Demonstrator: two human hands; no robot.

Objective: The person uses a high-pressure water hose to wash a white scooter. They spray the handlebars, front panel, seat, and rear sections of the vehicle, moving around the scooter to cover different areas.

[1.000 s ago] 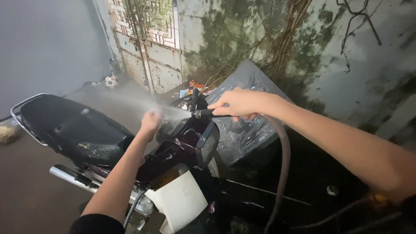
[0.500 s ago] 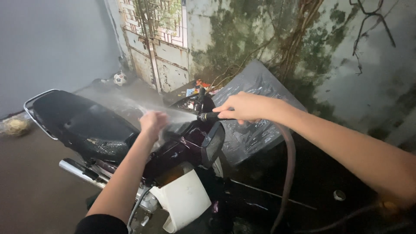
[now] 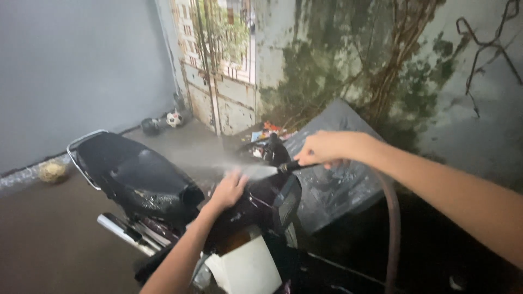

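A dark motorbike stands in front of me, its black wet seat (image 3: 136, 174) pointing left and its dashboard (image 3: 256, 204) toward me. My right hand (image 3: 327, 148) grips the black nozzle (image 3: 289, 166) of a hose (image 3: 392, 228), which hangs down at the right. A jet of water (image 3: 218, 163) shoots left from the nozzle over the bike. My left hand (image 3: 229, 189) lies flat on the bike's top, just below the jet, fingers apart.
A mossy wall (image 3: 338, 65) and a barred metal gate (image 3: 218, 65) stand behind. A plastic-covered slab (image 3: 338, 179) leans at the right. Balls (image 3: 174, 118) lie by the grey wall, another (image 3: 53, 171) at the left. The chrome exhaust (image 3: 122, 231) juts out low.
The view has shifted so the bike sits more to the right. My left hand has dropped from the spray onto the bike's top. The right hand keeps spraying.
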